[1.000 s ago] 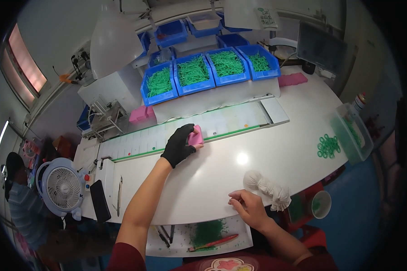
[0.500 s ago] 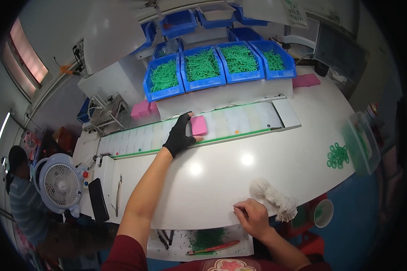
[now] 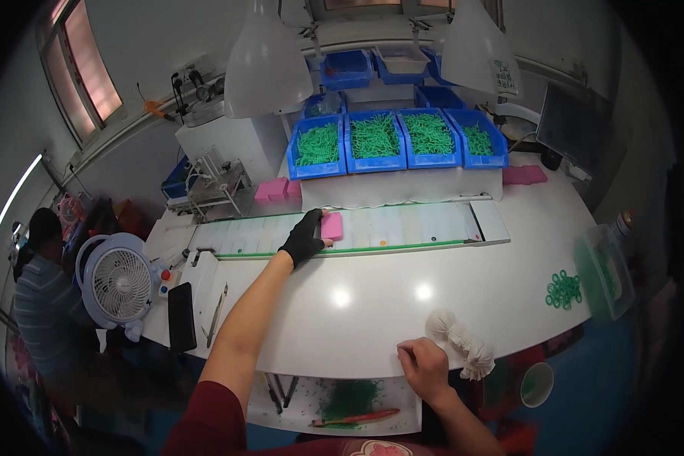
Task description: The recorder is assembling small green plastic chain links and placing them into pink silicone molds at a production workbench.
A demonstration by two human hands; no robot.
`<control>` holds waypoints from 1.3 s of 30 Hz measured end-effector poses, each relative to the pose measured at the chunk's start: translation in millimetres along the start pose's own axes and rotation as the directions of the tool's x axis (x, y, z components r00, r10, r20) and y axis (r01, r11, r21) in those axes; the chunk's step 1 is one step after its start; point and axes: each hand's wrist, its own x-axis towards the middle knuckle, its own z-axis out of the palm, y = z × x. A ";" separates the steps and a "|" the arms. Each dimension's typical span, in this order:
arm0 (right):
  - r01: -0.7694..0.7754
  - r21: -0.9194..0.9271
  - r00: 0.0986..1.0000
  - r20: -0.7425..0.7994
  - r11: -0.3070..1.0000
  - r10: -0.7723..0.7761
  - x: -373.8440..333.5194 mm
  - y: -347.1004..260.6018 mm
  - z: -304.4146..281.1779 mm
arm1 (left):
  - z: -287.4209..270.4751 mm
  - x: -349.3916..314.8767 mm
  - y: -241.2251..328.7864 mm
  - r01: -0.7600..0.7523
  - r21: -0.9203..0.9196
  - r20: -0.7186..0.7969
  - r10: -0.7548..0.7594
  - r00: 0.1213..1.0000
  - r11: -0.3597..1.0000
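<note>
My left hand [image 3: 308, 240], in a black glove with bare fingertips, reaches over a white conveyor belt [image 3: 425, 223] with green edges. Its thumb and fingers are closed about the sides of a pink rectangular block [image 3: 332, 227] on the belt. Bare and loosely curled, my right hand [image 3: 425, 368] rests at the table's front edge. I see nothing in its fingers, though its palm is hidden. Just beyond and to the right of it lies a knotted white cloth bundle [image 3: 461, 343].
Blue bins [image 3: 376, 163] of green pieces stand behind the belt. More pink blocks [image 3: 275, 189] lie at its far left. A phone [image 3: 181, 318], tweezers [image 3: 216, 315] and a fan [image 3: 119, 283] are at left. Green rings [image 3: 563, 289] and a clear tub [image 3: 604, 273] sit right. Another person [image 3: 49, 292] is far left.
The view has tilted up, bringing the lamps and window into sight. Relative to the bins, my left hand, the pink block and the belt's coloured dots have shifted left. My right hand stays curled.
</note>
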 end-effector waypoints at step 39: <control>-0.650 -0.640 0.712 -0.324 0.410 0.623 285.2 463.1 -256.3 | 230.4 246.7 151.2 -0.234 0.373 0.354 0.095 0.930 0.898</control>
